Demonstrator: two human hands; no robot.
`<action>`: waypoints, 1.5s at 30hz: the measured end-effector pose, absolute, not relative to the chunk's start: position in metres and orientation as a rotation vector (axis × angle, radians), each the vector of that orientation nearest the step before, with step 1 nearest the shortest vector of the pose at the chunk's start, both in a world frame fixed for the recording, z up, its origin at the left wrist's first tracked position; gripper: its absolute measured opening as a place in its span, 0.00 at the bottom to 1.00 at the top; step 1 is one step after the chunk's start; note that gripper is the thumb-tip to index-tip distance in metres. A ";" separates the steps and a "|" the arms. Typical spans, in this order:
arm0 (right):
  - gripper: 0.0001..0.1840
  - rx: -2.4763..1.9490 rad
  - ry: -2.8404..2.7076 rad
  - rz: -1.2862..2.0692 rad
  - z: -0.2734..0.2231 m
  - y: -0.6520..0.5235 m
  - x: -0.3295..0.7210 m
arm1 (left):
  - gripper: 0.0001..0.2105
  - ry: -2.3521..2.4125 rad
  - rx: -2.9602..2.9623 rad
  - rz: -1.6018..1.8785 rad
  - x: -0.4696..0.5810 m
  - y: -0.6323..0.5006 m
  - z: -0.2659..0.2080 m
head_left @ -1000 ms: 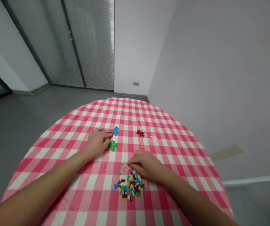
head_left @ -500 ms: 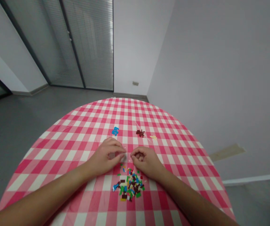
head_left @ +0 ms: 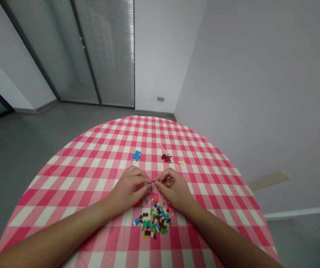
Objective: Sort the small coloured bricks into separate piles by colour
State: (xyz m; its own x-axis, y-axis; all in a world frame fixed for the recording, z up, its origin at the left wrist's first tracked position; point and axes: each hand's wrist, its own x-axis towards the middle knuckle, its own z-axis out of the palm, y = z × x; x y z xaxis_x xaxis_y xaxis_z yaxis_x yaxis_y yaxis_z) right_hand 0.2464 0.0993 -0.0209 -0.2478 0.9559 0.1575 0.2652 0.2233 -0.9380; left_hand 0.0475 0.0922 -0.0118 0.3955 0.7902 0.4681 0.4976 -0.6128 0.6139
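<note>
My left hand [head_left: 131, 185] and my right hand [head_left: 174, 186] meet fingertip to fingertip over the middle of the table. Thumb and forefinger are pinched on both; whatever sits between the tips is too small to make out. Just below the hands, towards me, lies a loose pile of small toy building bricks [head_left: 157, 219] in green, blue, brown, white, red and yellow. Beyond the hands are a small group of blue bricks [head_left: 136, 155], a cluster of dark brown bricks [head_left: 166, 158] and a few cream pieces [head_left: 181, 162].
A round table wears a red and white checked cloth [head_left: 93, 149]. Its far edge curves close to a white wall [head_left: 160, 56] with a socket [head_left: 160, 99]. Glass doors with blinds [head_left: 106, 56] stand at the far left, above grey floor [head_left: 17, 149].
The two hands have come together, so that their fingertips now touch or nearly touch. The right fingers moved left. Brick pile and sorted groups look the same.
</note>
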 end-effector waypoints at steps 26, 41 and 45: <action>0.09 -1.032 -1.511 1.339 -0.016 0.094 0.240 | 0.03 1.197 2.221 1.104 0.047 0.094 -0.014; 0.04 -1.081 -1.777 0.906 -0.013 0.097 0.248 | 0.05 1.101 2.201 1.082 0.045 0.095 -0.012; 0.04 -1.237 -1.727 0.656 -0.010 0.116 0.268 | 0.04 1.188 2.142 1.085 0.042 0.095 -0.012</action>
